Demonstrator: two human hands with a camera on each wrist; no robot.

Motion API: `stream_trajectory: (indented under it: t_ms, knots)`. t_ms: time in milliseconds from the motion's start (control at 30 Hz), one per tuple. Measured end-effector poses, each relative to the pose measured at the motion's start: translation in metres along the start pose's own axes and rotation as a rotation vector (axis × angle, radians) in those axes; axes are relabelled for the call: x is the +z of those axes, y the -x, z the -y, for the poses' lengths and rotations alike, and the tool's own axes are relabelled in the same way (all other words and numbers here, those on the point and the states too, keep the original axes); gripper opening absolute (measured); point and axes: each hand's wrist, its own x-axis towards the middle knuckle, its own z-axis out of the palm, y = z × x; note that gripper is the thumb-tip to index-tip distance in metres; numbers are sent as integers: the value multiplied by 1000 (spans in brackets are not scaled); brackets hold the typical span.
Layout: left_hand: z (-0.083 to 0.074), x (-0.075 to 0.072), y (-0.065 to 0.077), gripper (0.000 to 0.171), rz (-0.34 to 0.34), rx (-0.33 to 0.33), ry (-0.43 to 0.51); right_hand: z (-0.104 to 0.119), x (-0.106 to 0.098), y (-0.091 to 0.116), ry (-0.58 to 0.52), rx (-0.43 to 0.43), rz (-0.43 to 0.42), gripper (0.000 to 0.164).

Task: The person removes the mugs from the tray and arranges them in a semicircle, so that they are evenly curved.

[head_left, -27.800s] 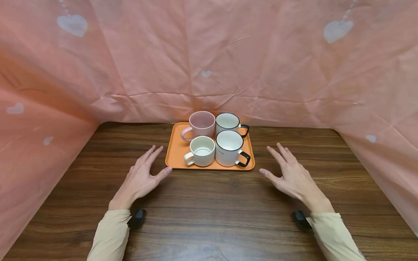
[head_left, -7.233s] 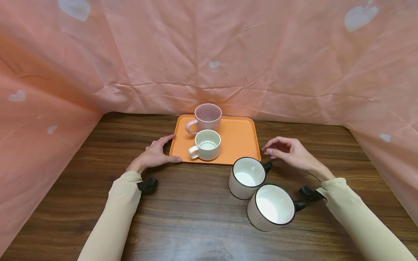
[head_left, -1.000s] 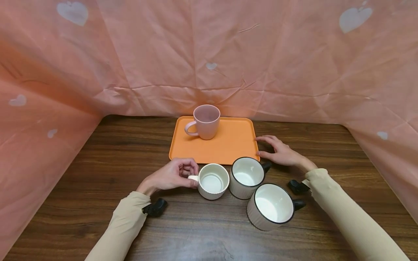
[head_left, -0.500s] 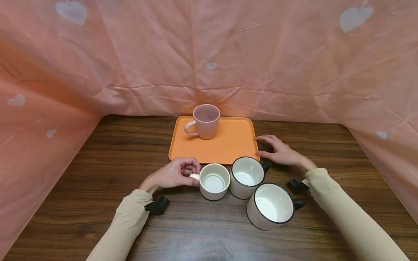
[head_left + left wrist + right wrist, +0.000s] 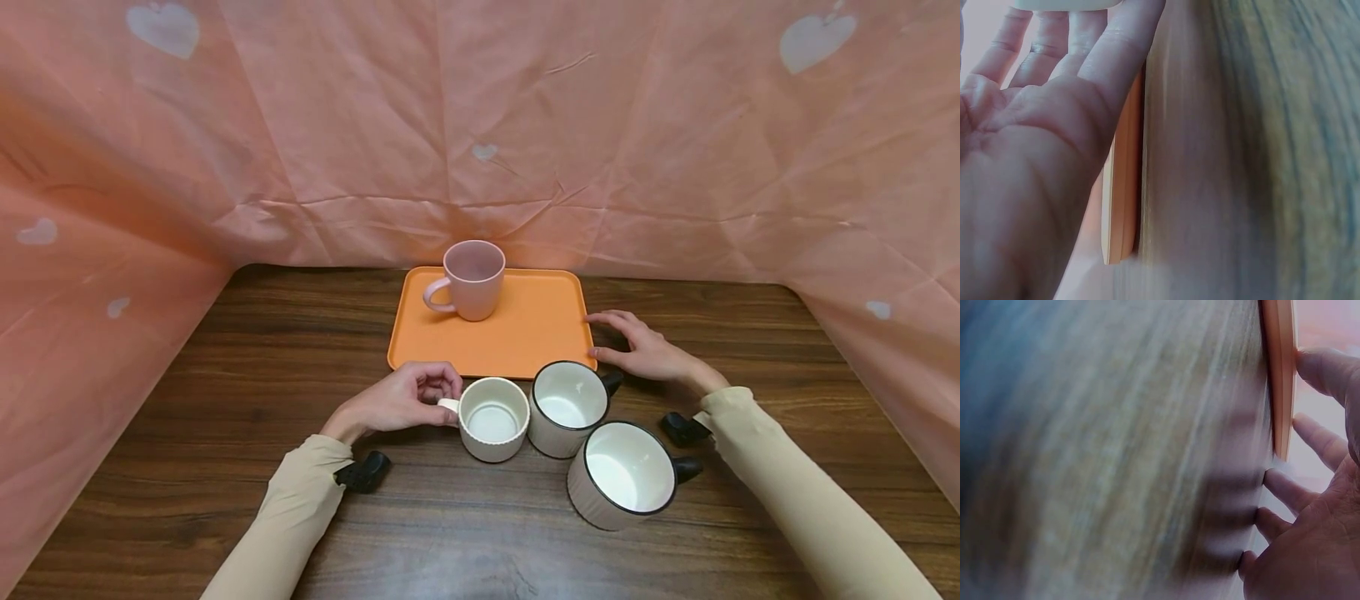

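My left hand (image 5: 397, 400) pinches the handle of a small cream mug (image 5: 492, 421) that stands upright on the table in front of the tray. In the left wrist view only a pale strip of the mug (image 5: 1066, 4) shows above the fingers. At the right edge of the orange tray (image 5: 525, 325) my right hand (image 5: 648, 346) lies with spread fingers. Its thumb and forefinger touch the tray's rim in the right wrist view. A pink mug (image 5: 476, 287) stands on the tray, its handle to the left.
Beside the cream mug stands a white mug with a black rim (image 5: 558, 429), close to it. A second black-rimmed mug (image 5: 611, 492) is nearer the front, handle right. A pink cloth (image 5: 517, 108) hangs behind the wooden table (image 5: 420, 533).
Since the oldest frame, both black-rimmed mugs and the cream mug have left the tray for the table in front. Over the last second the cream mug has shifted slightly right with my left hand.
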Motion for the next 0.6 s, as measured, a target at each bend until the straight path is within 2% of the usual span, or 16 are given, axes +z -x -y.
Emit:
stream_trajectory:
  t_ms: [600]
  knots:
    - [2, -2, -1, 20, -53, 33, -17, 1, 1, 1, -6, 3, 3, 60]
